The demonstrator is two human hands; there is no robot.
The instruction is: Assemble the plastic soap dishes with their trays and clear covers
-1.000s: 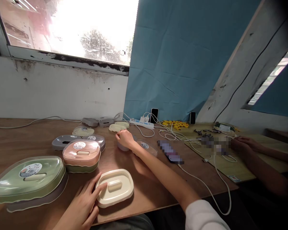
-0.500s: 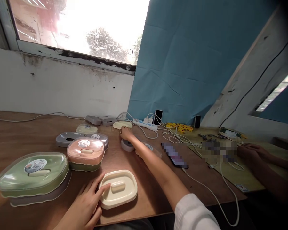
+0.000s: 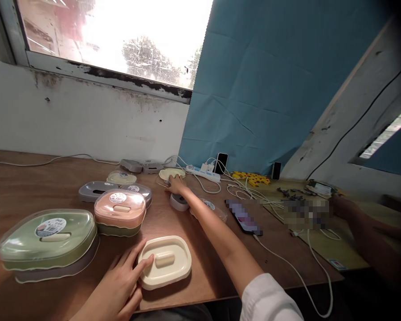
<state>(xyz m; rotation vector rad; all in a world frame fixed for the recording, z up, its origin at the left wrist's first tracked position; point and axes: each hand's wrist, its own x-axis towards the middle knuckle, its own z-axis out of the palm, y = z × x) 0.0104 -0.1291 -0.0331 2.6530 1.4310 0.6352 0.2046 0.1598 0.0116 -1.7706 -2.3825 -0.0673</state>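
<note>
A cream soap-box-like dish (image 3: pixel 178 264) with a raised bar in its middle lies near the table's front edge. My left hand (image 3: pixel 125 278) rests against its left side with fingers stretched and spread; one fingertip lies inside the rim by the bar. Far forward, my right hand (image 3: pixel 177 183) reaches over a clear lid (image 3: pixel 161 182) with a sticker, its fingers apart. Just behind those fingers is a cream wavy-edged piece (image 3: pixel 171 173). Whether the fingertips touch the lid I cannot tell. A small grey box (image 3: pixel 178 203) sits below that wrist.
On the left stand a large green box (image 3: pixel 50 240) with a clear lid, a pink box (image 3: pixel 120 211) and several grey ones. A power strip (image 3: pixel 203 174), white cables and a phone (image 3: pixel 242 217) lie to the right. Another person's arm (image 3: pixel 357 218) is at the far right.
My right hand has shifted slightly, its fingers more spread over the clear lid. The left hand and cream dish stay put. The other person's hand has moved a little.
</note>
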